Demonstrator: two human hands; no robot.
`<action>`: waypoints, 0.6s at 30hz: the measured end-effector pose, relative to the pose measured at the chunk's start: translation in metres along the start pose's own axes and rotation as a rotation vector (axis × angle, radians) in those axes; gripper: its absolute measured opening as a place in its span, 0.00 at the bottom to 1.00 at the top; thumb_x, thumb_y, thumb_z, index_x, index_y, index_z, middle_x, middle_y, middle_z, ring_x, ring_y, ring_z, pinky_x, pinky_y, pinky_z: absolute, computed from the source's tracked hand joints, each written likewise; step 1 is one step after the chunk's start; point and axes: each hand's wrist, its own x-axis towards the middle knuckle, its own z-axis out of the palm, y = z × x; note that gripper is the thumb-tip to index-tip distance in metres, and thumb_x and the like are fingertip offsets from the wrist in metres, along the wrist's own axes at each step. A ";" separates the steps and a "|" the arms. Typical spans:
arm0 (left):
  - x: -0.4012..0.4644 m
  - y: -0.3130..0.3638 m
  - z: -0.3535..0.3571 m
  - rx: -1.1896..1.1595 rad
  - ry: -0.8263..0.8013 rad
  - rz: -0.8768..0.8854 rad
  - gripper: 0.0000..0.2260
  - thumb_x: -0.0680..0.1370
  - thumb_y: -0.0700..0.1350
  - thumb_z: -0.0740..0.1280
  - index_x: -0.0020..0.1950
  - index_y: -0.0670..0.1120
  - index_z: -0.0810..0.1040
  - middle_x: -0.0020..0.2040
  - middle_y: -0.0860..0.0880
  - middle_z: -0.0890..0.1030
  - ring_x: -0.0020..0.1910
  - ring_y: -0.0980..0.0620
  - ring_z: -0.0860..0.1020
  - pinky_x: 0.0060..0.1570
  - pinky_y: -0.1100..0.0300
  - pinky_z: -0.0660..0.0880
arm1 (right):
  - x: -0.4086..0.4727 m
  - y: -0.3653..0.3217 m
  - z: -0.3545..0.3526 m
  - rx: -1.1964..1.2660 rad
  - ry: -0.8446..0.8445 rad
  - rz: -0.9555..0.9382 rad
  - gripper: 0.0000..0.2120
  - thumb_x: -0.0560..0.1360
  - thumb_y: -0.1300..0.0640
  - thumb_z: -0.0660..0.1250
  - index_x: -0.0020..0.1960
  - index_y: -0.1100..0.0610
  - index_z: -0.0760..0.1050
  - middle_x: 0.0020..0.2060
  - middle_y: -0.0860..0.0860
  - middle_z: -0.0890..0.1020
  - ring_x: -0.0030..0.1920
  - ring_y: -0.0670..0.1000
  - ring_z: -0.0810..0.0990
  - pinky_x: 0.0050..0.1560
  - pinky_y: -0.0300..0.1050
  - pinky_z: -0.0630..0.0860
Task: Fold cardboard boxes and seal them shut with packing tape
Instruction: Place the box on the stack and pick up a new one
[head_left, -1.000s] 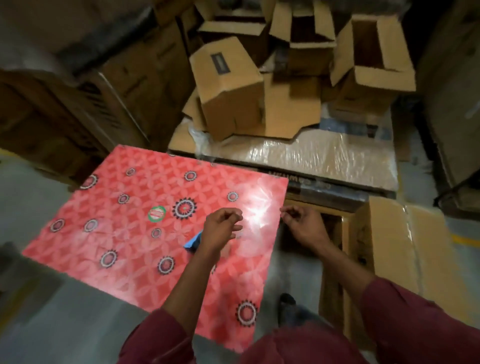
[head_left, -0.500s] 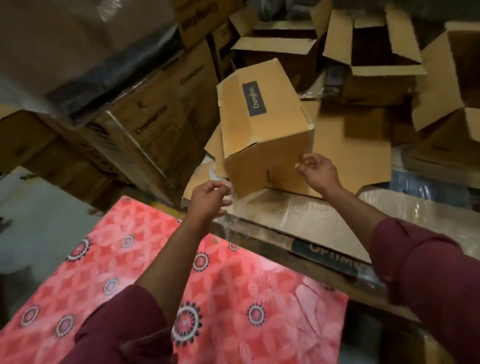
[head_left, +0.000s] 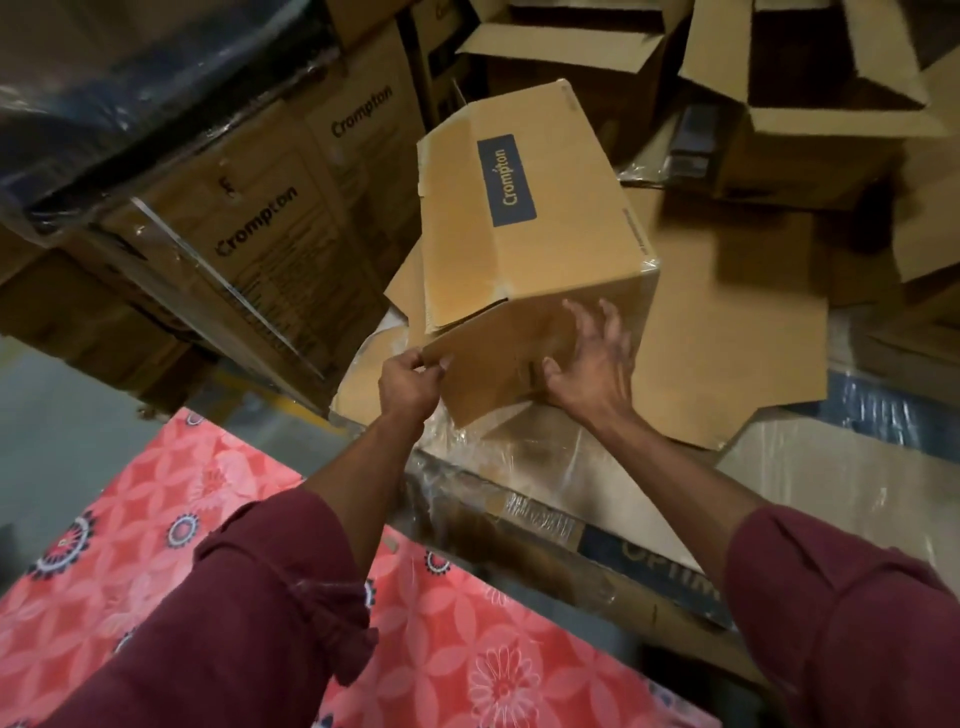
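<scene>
Head view: left hand (head_left: 410, 382) pinches the box (head_left: 524, 249) flap, right hand (head_left: 592, 364) fingers spread on it at twelve o'clock (seemingly untaped); sealing remains.

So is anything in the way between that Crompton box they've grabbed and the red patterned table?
Nothing visible blocks it. Both the left hand and right hand are already on the box, and the gap down to the red table looks open, past the wrapped stack's edge.
</scene>
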 end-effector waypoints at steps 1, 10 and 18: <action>-0.001 0.004 -0.002 0.029 -0.001 0.066 0.07 0.78 0.46 0.77 0.54 0.47 0.86 0.50 0.47 0.87 0.50 0.46 0.85 0.54 0.52 0.82 | -0.001 0.003 0.001 0.021 0.001 0.029 0.41 0.73 0.49 0.75 0.80 0.42 0.57 0.82 0.56 0.51 0.80 0.63 0.55 0.77 0.66 0.60; -0.098 0.106 -0.097 0.131 0.005 0.581 0.10 0.82 0.50 0.71 0.47 0.46 0.86 0.42 0.43 0.86 0.36 0.48 0.82 0.37 0.47 0.80 | -0.106 -0.040 0.001 0.075 0.054 -0.011 0.67 0.66 0.37 0.80 0.78 0.36 0.26 0.81 0.57 0.32 0.82 0.64 0.43 0.77 0.69 0.55; -0.263 0.134 -0.258 0.302 -0.157 0.961 0.08 0.83 0.45 0.70 0.57 0.52 0.88 0.45 0.57 0.87 0.42 0.60 0.84 0.41 0.57 0.82 | -0.298 -0.159 0.039 -0.130 0.066 -0.064 0.54 0.66 0.36 0.55 0.83 0.52 0.32 0.80 0.66 0.35 0.76 0.75 0.28 0.75 0.77 0.40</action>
